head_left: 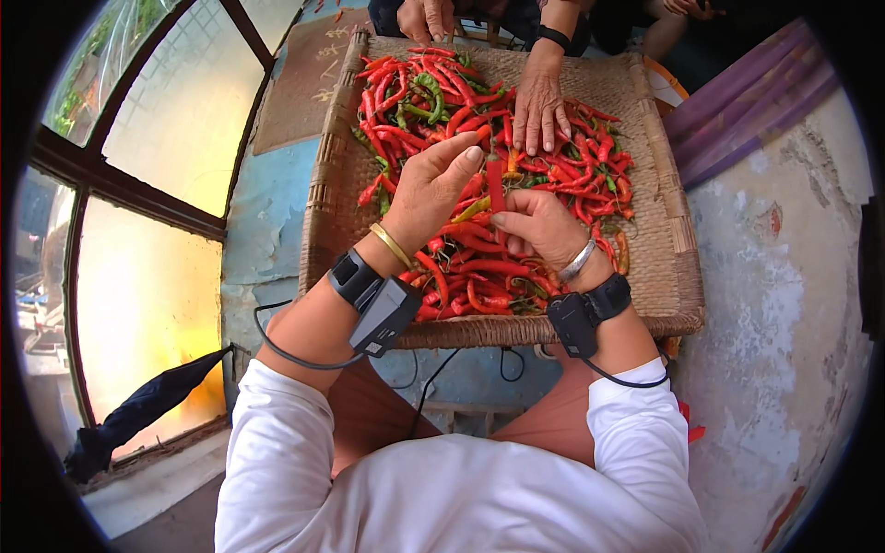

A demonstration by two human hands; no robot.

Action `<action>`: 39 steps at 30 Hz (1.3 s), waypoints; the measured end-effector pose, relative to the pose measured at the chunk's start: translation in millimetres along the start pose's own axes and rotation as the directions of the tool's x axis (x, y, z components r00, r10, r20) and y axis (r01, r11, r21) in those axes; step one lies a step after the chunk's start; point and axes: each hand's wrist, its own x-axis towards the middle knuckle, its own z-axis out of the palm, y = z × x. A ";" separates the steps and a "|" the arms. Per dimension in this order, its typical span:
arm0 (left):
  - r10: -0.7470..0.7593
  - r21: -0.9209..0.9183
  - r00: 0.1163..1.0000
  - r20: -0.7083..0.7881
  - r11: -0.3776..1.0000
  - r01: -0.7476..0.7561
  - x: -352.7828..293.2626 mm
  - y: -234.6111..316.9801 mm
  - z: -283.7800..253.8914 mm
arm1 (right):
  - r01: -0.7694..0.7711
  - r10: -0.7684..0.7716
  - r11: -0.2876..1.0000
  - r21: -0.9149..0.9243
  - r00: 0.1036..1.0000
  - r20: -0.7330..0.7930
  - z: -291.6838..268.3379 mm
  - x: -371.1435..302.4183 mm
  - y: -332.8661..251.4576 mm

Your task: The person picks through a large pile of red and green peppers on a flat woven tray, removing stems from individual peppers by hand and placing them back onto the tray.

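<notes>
A straight red chili pepper [496, 187] stands upright in front of me, its lower end pinched between the thumb and fingers of my right hand [544, 227]. My left hand [431, 189] is closed, thumb against forefinger, beside the pepper's stem end; whether it grips the stem or something else is hidden. Both hands are over a heap of red chili peppers [498, 269], some green or orange, in a shallow woven basket [678, 267]. I wear a gold bangle on the left wrist, a silver one on the right, and a black strapped device on each.
Across the basket, another person's hand [542, 109] lies spread on the peppers; their other hand [426, 18] is at the far rim. A window [152, 276] stands at left, with a dark cloth bundle [147, 410] below. A worn wall [774, 276] and purple cloth [751, 101] are at right.
</notes>
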 end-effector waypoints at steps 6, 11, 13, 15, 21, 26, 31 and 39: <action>-0.068 0.842 0.886 0.459 0.353 -0.409 -1.8 -18.9 -18.4 | 0.203 0.021 0.808 0.554 0.928 -0.371 -31.8 1.0 -1.6; -0.100 0.875 0.870 0.482 0.099 -0.474 -5.9 -29.5 -19.3 | 0.006 0.009 0.994 0.105 0.989 -0.145 -16.3 6.3 5.1; -0.135 0.888 0.878 0.459 0.093 -0.450 -4.7 -25.1 -18.0 | 0.026 -0.052 0.985 -0.172 0.988 -0.145 -10.9 8.8 10.1; -0.134 0.904 0.896 0.423 0.123 -0.409 -3.6 -20.2 -16.1 | 0.105 -0.164 0.900 -0.422 0.981 -0.107 -9.8 12.5 20.6; 0.014 0.673 0.927 0.375 0.684 -0.282 -1.4 -6.3 -16.9 | 0.050 -0.054 0.990 -0.134 0.998 -0.026 1.2 6.2 6.2; -0.014 0.835 0.976 0.217 0.521 -0.178 1.2 -1.4 -15.0 | 0.002 -0.008 1.000 -0.028 0.971 -0.238 -37.9 1.7 0.9; 0.034 0.884 0.909 0.415 0.220 -0.412 -1.9 -30.2 -21.7 | 0.321 0.098 0.651 0.688 0.863 -0.495 -50.0 3.2 3.5; 0.049 0.885 0.950 0.307 0.353 -0.304 2.7 -14.3 -18.1 | 0.169 -0.187 0.982 -0.080 0.889 -0.417 -32.1 19.2 28.4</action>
